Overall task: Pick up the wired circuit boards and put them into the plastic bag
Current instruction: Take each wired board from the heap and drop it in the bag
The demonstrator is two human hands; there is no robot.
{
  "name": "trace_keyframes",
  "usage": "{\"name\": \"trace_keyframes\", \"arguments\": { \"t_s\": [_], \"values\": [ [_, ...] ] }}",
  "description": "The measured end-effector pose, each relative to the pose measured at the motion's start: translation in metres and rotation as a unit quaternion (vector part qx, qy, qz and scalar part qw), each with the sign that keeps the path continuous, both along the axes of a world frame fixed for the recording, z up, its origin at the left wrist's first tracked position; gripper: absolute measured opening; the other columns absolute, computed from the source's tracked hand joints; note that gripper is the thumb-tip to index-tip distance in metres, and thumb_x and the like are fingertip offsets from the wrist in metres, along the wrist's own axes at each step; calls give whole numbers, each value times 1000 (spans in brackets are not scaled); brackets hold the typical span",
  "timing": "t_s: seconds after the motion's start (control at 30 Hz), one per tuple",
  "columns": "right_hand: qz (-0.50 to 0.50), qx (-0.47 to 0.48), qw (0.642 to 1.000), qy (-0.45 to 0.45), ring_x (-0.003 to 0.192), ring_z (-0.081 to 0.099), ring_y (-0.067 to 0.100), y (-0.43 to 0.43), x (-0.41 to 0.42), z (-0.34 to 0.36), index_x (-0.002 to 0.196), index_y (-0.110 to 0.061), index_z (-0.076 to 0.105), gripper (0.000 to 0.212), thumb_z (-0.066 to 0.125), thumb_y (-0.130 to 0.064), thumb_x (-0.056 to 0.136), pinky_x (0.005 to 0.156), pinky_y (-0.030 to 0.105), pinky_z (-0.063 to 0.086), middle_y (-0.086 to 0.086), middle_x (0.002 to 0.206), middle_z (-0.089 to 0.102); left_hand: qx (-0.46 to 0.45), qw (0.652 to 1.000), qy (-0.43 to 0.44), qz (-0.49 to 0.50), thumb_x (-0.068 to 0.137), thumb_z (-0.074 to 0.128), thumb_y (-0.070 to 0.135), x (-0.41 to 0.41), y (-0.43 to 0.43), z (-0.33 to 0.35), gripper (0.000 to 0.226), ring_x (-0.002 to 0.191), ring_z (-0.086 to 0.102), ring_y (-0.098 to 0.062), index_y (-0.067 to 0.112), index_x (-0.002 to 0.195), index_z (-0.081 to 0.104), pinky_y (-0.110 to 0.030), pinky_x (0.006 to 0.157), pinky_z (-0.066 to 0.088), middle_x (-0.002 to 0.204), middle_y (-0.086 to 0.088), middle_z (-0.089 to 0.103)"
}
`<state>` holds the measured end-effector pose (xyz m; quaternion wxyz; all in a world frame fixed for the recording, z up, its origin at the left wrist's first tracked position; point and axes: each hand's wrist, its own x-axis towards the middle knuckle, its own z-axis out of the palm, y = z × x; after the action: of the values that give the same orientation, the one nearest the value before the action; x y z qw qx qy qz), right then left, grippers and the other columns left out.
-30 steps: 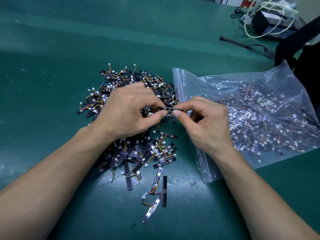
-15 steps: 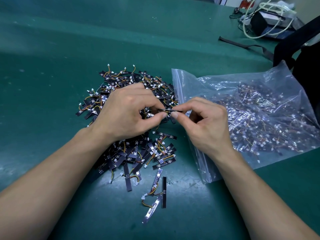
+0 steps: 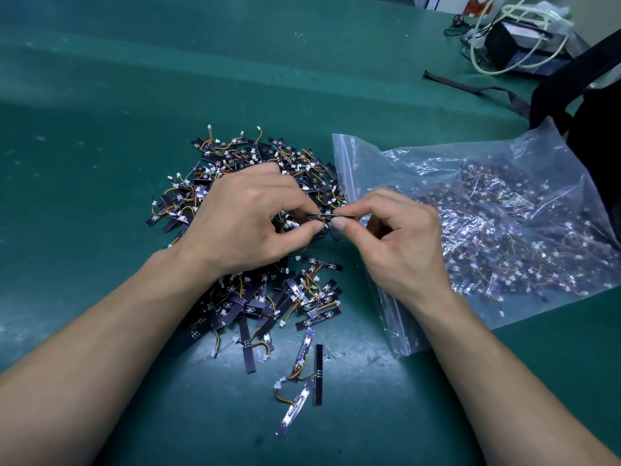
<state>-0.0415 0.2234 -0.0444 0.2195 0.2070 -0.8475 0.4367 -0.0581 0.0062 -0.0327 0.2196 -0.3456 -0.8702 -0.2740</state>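
Note:
A heap of small black wired circuit boards with orange wires and white plugs lies on the green table mat. Both hands hover over its middle. My left hand and my right hand pinch the two ends of one thin black board between thumb and forefinger, just above the heap. To the right lies a clear plastic zip bag holding many more boards; its zip edge runs just behind my right fingers.
A few stray boards lie near the front of the mat. At the back right stand a dark box with white cable loops, a black strap and a black bag.
Both hands keep pinching the same board above the heap; they have barely shifted, and the heap and bag lie as before.

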Motion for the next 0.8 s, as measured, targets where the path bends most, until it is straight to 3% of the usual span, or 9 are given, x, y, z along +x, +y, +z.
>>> {"name": "trace_keyframes", "arguments": {
  "t_s": [0.17, 0.47, 0.63, 0.8],
  "values": [
    [5, 6, 1000, -14, 49, 50, 13, -1, 1, 1, 87, -14, 79, 8, 84, -13, 80, 55, 16, 39, -8, 75, 68, -5, 1000, 10, 12, 94, 72, 29, -2, -1, -1, 17, 69, 56, -23, 16, 88, 79, -42, 62, 50, 81, 4, 73],
    [-1, 5, 1000, -9, 56, 49, 0, -1, 0, -1, 87, -11, 80, 5, 82, -12, 82, 59, 11, 35, -10, 74, 65, -3, 1000, 2, 7, 93, 72, 30, -1, -1, 0, 16, 68, 55, -22, 16, 86, 79, -39, 63, 50, 79, 5, 72],
    [1, 11, 1000, -16, 50, 50, 12, -2, 1, 1, 87, -13, 79, 8, 83, -11, 81, 56, 14, 38, -9, 74, 67, -6, 1000, 8, 18, 93, 73, 28, -1, 0, -1, 16, 67, 53, -22, 14, 86, 79, -41, 62, 50, 78, 3, 72],
    [-3, 5, 1000, -16, 50, 48, 9, -2, 1, 2, 86, -14, 79, 7, 83, -11, 81, 57, 11, 36, -10, 73, 66, -10, 1000, 6, 14, 94, 73, 29, 0, 0, -1, 17, 68, 54, -22, 15, 87, 79, -41, 61, 50, 79, 3, 72]
  ]
}}
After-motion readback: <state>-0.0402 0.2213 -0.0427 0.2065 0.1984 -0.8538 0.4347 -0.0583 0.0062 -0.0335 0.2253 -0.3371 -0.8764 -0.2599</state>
